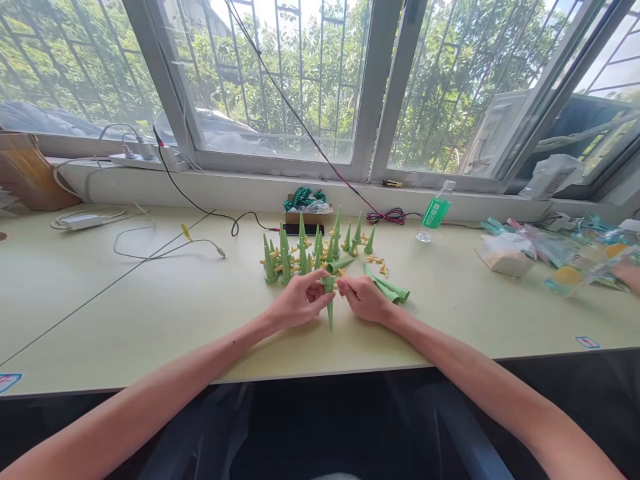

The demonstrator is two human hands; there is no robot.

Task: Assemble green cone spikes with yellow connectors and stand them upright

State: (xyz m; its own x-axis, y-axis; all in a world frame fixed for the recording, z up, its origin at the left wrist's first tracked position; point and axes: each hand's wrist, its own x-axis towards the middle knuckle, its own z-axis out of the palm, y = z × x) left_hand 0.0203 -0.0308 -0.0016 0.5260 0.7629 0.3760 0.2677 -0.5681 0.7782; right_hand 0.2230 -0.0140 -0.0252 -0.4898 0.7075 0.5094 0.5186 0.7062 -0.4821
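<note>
- Green plastic cone [330, 316]: held off the standing group, near the table's front edge, wide collar up and narrow tip down. The attitude appears chosen to present the collar's side to the opposite hand.
- Left hand [300, 300]: thumb and fingers closed around the collar — the widest part, and so probably the steadiest place to hold.
- Right hand [366, 298]: fingers curled, thumb and forefinger pinching at a small yellow fitting [337, 287] against the collar's side. The fingers hide most of it; how deeply it is seated cannot be told.
- Forearms: braced low across the table [165, 313], likely to steady both hands.
- Standing cones [270, 270]: grouped beyond the hands, tips up. The broad end makes a natural foot, which would explain the upright stance; yellow fittings project from several.
- Lying cones [396, 292]: on their sides beside the right hand, no fittings seen on them — apparently kept within easy reach.
- Loose yellow fittings [383, 269]: scattered just beyond the lying cones, also convenient to the right hand.
- Bottle [436, 212]: upright near the sill, well apart from the parts.
</note>
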